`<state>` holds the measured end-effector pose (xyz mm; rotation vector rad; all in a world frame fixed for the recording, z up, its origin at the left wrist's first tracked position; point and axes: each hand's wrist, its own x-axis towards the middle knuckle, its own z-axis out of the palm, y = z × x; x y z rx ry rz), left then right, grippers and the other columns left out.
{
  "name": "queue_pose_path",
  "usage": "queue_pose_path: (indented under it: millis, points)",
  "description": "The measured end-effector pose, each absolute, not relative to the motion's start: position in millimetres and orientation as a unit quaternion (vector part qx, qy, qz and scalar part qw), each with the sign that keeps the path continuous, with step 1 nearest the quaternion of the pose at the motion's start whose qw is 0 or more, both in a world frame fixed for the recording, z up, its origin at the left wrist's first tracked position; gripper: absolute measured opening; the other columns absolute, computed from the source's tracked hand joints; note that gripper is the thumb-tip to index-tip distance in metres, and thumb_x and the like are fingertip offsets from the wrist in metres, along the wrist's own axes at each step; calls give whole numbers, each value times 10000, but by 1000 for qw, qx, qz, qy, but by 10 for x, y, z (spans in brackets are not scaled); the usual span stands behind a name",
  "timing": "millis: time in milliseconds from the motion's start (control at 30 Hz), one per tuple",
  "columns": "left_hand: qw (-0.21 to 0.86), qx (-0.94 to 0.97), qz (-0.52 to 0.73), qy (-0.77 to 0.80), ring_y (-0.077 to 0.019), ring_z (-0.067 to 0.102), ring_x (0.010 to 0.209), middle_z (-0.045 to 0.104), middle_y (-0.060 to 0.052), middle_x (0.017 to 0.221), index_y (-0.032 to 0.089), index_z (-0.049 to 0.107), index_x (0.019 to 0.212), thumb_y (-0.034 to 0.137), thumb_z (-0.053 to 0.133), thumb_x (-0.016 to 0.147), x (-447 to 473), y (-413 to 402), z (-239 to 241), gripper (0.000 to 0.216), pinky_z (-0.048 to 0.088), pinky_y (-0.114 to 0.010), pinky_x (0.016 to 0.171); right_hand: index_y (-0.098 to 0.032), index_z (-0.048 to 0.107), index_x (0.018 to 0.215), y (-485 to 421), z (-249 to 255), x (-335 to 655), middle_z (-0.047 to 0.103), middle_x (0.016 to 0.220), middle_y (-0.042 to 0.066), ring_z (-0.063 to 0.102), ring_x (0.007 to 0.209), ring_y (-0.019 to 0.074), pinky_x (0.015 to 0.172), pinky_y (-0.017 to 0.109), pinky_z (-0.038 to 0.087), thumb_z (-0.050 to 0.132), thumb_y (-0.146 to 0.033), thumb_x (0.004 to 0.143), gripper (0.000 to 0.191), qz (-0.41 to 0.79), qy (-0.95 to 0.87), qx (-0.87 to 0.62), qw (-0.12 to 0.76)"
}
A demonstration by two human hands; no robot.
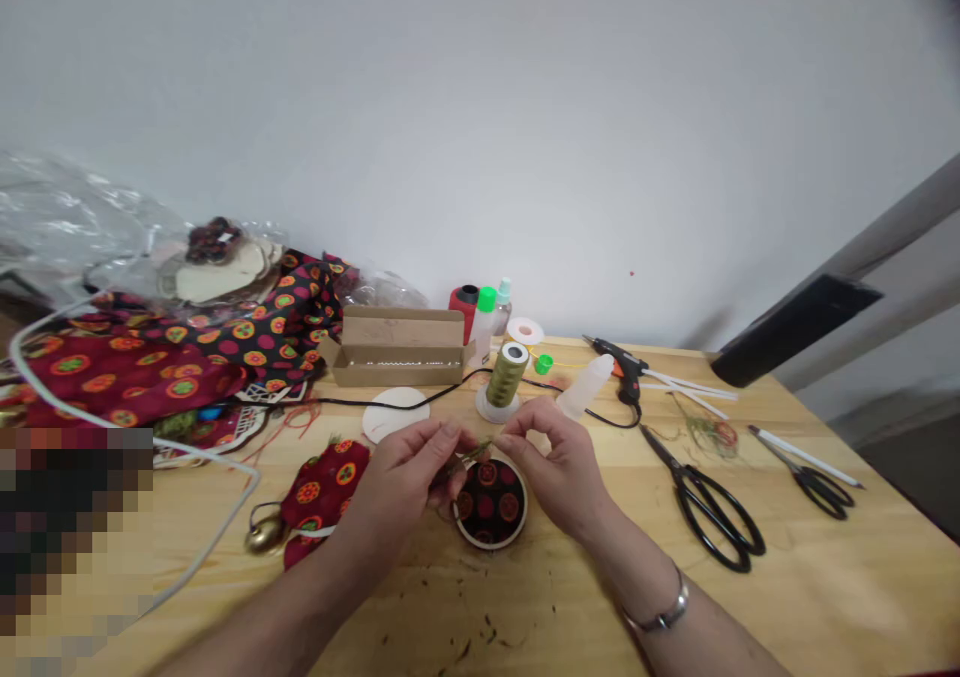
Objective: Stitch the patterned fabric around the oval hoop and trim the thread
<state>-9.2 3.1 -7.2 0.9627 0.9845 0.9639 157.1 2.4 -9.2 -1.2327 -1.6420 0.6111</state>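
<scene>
My left hand (418, 462) and my right hand (551, 457) meet above a round patterned fabric disc (491, 503) with a pale rim. Between the fingertips of both hands runs olive-green thread (477, 448), pinched at either side. Something small and dark shows under the left fingers, too hidden to name. Just behind the hands stands a spool of olive thread (506, 375). To the left of my left hand lies a red patterned fabric piece (324, 485) with a brass bell (264, 534).
Black scissors (709, 505), smaller scissors (821, 489) and a glue gun (624, 365) lie right. Patterned cloth (247, 332), an open cardboard box (401, 349) and a white card disc (396, 414) are left and behind. A white bottle (587, 387) leans near the spool. A white cable (120, 422) loops left.
</scene>
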Motion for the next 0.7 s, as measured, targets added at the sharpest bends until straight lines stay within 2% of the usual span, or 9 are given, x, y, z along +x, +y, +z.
queue_pose_path:
  millis: [133, 267, 433, 567, 700]
  points:
    - [690, 400, 437, 417, -47, 459, 456, 587, 35, 516, 148, 687, 754, 336, 725, 679, -90, 40, -93, 205, 340, -137, 442, -184, 564, 628, 15, -103, 1562, 546, 661, -10, 512, 706, 150, 677, 283, 404, 622, -157, 738, 127, 256, -665, -505, 487]
    - [711, 377, 433, 407, -84, 592, 576, 712, 3, 710, 192, 722, 793, 261, 775, 625, -81, 56, -98, 188, 454, -169, 553, -185, 575, 640, 9, -107, 1555, 557, 667, -4, 515, 718, 158, 685, 293, 405, 646, -176, 738, 121, 262, -663, -498, 493]
    - [701, 381, 441, 412, -89, 604, 584, 717, 6, 675, 194, 739, 813, 263, 751, 655, -79, 63, -104, 173, 474, -174, 576, -190, 578, 633, 0, -113, 1535, 549, 670, -6, 505, 733, 160, 693, 298, 402, 655, -158, 734, 132, 259, -674, -474, 503]
    - [660, 419, 442, 440, -116, 632, 667, 723, 5, 736, 190, 724, 815, 274, 733, 665, -75, 53, -85, 172, 497, -197, 636, -196, 604, 685, -21, -86, 1539, 562, 714, 0, 513, 769, 163, 728, 306, 404, 665, -146, 720, 86, 269, -684, -456, 502]
    - [546, 498, 474, 480, -122, 631, 704, 699, 24, 753, 203, 655, 982, 250, 694, 700, -56, 14, -82, 288, 500, -202, 653, -200, 622, 861, -17, -68, 1587, 592, 833, 28, 531, 828, 177, 767, 326, 411, 624, -226, 759, 105, 321, -659, -453, 508]
